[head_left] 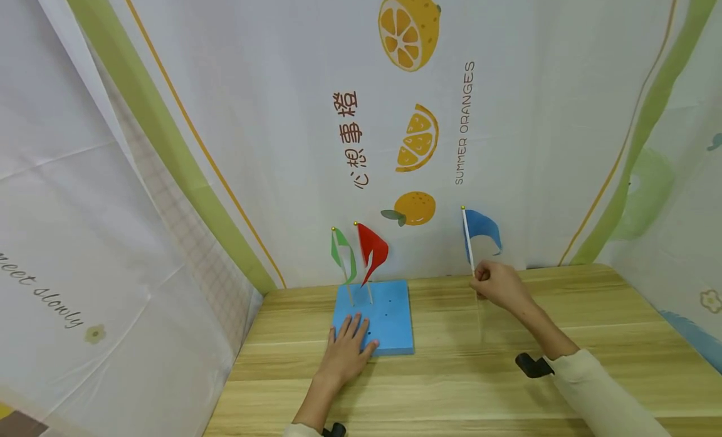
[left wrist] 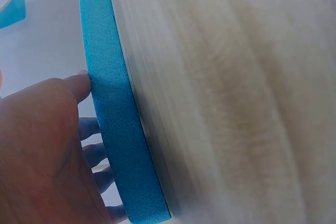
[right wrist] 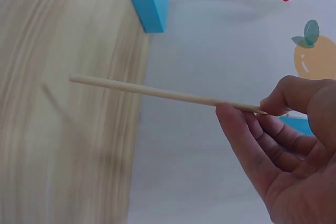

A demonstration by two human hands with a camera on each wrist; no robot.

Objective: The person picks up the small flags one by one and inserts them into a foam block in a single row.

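Observation:
A blue foam block (head_left: 397, 324) with small holes lies on the table, and a green flag (head_left: 351, 261) and a red flag (head_left: 372, 246) stand upright in its far left part. My left hand (head_left: 345, 355) rests on the block's near left part, fingers spread and straight. To the right of the block, my right hand (head_left: 499, 286) pinches the wooden stick (right wrist: 168, 94) of a blue flag (head_left: 484, 227) between thumb and fingers. This flag is held nearly upright above the table, its bare lower end pointing down, apart from the block.
The wood-grain table (head_left: 451, 387) reaches back to a white curtain (head_left: 271, 142) printed with oranges and lettering. More white cloth (head_left: 73, 192) hangs at the left, and patterned cloth (head_left: 682, 249) at the right. Each wrist carries a black camera mount (head_left: 533, 365).

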